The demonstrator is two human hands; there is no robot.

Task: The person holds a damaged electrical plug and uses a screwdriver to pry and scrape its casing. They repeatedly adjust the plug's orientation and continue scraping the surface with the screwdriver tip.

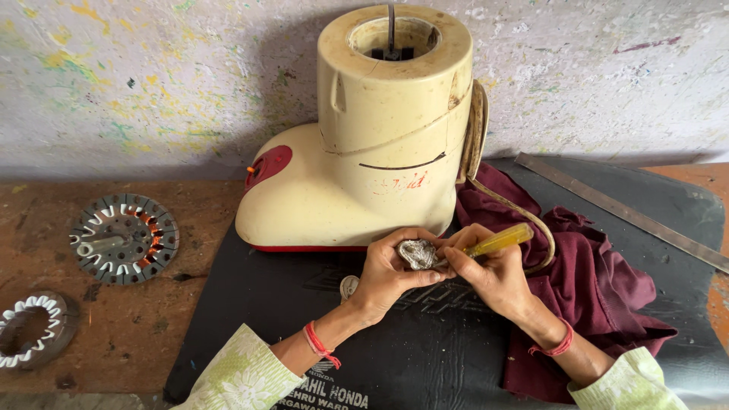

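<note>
My left hand [389, 273] grips a small grey metal part [416, 253] just in front of a cream mixer-grinder base [364, 137] with a red knob. My right hand [486, 269] holds a screwdriver with a yellow translucent handle [501, 241], its tip pressed against the metal part. Both hands hover over a black rubber mat [425, 342]. Red threads circle both wrists.
A maroon cloth [600, 281] lies right of the hands, with the mixer's cord [524, 212] looping over it. A metal strip [623, 212] rests at the mat's right. Two round motor stators [124, 238] [30, 330] lie on the brown bench at the left. A paint-flecked wall stands behind.
</note>
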